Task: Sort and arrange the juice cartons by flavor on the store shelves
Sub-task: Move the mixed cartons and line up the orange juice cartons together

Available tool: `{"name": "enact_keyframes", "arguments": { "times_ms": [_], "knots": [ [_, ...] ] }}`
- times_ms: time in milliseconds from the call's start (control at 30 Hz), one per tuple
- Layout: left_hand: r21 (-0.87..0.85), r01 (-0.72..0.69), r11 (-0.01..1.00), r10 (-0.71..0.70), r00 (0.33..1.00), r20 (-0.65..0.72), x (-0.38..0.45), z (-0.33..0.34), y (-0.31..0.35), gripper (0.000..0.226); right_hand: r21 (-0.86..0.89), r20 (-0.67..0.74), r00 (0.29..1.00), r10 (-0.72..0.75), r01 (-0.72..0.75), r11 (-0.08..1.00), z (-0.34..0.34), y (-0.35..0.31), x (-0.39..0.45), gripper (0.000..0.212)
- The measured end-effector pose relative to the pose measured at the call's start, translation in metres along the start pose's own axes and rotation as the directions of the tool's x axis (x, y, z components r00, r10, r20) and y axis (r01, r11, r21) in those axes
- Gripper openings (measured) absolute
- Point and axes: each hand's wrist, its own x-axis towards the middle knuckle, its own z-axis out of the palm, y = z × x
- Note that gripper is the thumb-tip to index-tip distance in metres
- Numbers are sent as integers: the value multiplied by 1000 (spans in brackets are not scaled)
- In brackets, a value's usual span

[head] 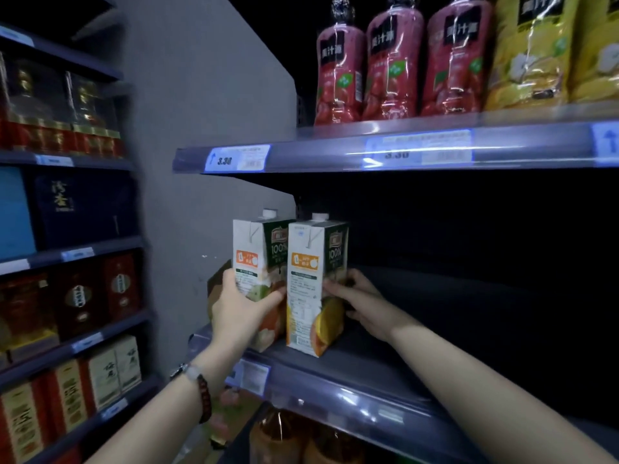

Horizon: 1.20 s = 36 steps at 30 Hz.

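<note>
Here, two white-capped cartons upright, apple left, orange right.

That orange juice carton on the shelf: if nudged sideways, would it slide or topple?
The orange juice carton is tall and narrow, so a high push would probably tip it. Its flat base likely slides if pushed low, where the right hand grips. Looks stiff, probably heavy if full.

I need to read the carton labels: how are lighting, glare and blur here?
Head view: dim overall, the shelf interior nearly black; glare streaks on the price strip; the two cartons lit but softly blurred, small print unreadable; wide-angle bending at the edges.
</note>
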Motion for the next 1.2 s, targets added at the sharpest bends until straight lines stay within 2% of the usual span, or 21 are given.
{"name": "enact_keyframes", "arguments": {
  "times_ms": [100,133,267,333,400,567,667,767,867,1033,1200],
  "knots": [
    [-78,9,997,-4,998,62,0,0,-1,52,-25,73,997,-37,39,999,-5,-4,-10,9],
    [-97,10,995,-1,996,94,0,0,0,52,-34,76,996,-36,38,999,-8,-7,-15,10],
    [-183,41,982,-7,983,185,-2,3,3,57,92,40,998,-43,39,995,-20,-13,-24,55],
    [-247,74,966,-20,977,214,-4,6,6,60,145,31,999,-21,16,989,-22,-17,-30,63],
    [-303,97,948,-19,967,253,-7,10,8,68,160,3,1000,-24,23,987,-24,-18,-34,61],
    [-368,129,921,7,938,348,-14,19,16,77,183,46,999,-24,15,983,-32,-20,-53,41],
    [-422,128,897,25,940,339,-20,34,21,78,196,-22,996,-81,84,977,-33,-21,-70,36],
    [-454,122,883,50,935,350,-27,53,29,66,233,-192,972,-133,177,956,-36,-18,-92,49],
    [-511,119,851,84,930,357,-37,77,42,56,120,-313,916,-250,299,947,-48,-26,-117,62],
    [-632,149,761,172,892,418,-66,116,75,54,-37,-372,861,-347,360,932,-85,-48,-159,70],
    [-702,163,693,268,846,460,-99,142,112,65,-104,-473,788,-393,393,913,-127,-62,-202,71]
  ]
}}
